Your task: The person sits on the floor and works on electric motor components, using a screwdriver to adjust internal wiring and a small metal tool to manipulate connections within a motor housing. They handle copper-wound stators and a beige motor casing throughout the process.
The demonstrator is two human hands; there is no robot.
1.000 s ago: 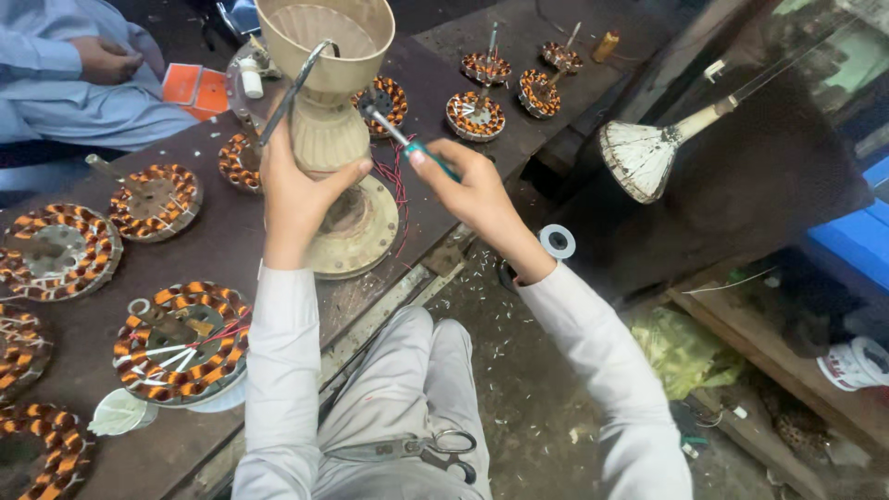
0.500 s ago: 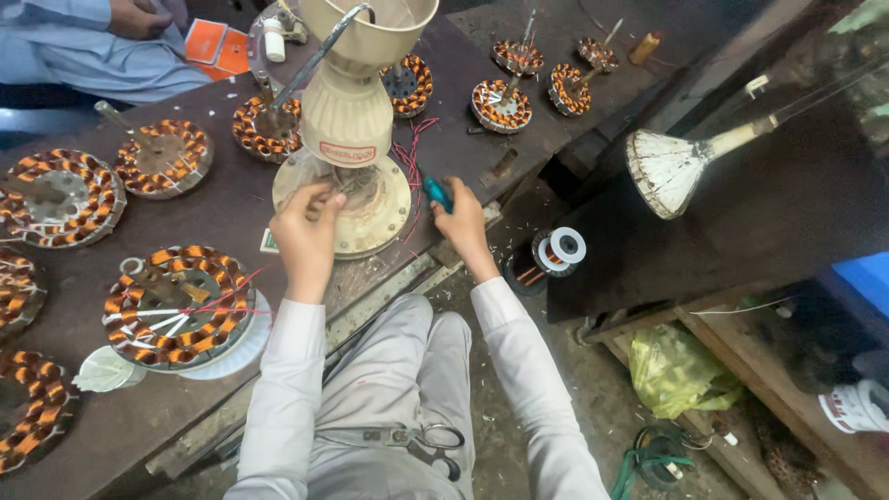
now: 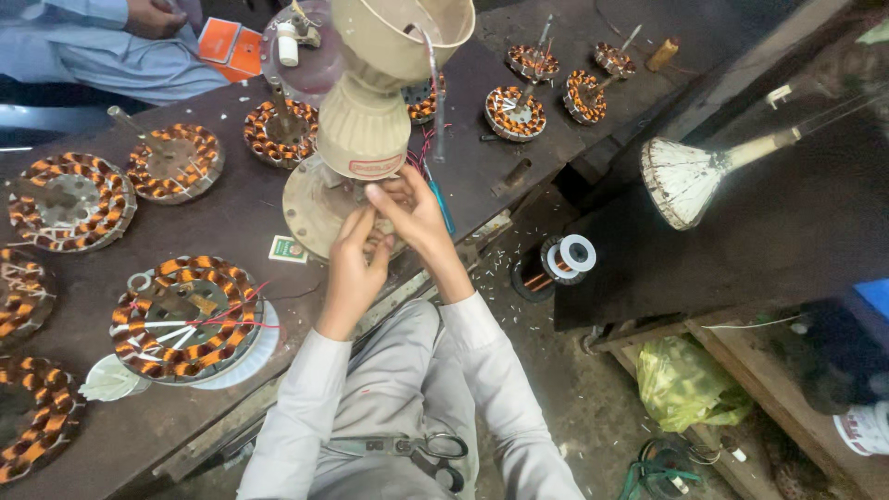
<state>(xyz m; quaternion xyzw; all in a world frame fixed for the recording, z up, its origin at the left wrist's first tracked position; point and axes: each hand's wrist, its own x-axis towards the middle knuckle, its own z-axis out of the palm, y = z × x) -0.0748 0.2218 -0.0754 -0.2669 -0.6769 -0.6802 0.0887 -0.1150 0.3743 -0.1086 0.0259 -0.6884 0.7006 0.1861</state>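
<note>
A cream fan housing (image 3: 370, 120) stands upright on a round metal base plate (image 3: 310, 208) at the dark workbench's (image 3: 231, 222) near edge. My left hand (image 3: 356, 259) and my right hand (image 3: 417, 208) meet at the foot of the housing, over the plate. Their fingertips are bunched together on something too small to make out. Red wires (image 3: 421, 148) hang from the housing just above my right hand. A blue-handled screwdriver (image 3: 442, 202) lies along the far side of my right hand; whether the hand grips it is unclear.
Several copper-wound stators lie on the bench, the nearest (image 3: 190, 319) left of my arms. Scissors (image 3: 417, 449) rest on my lap. A copper wire spool (image 3: 556, 264), a broom (image 3: 685, 176) and a green bag (image 3: 685, 384) are on the right. Another person's sleeve (image 3: 83, 46) shows top left.
My right hand has moved left from the screwdriver spot to join my left hand at the housing's foot. A second ago both hands were raised higher against the housing.
</note>
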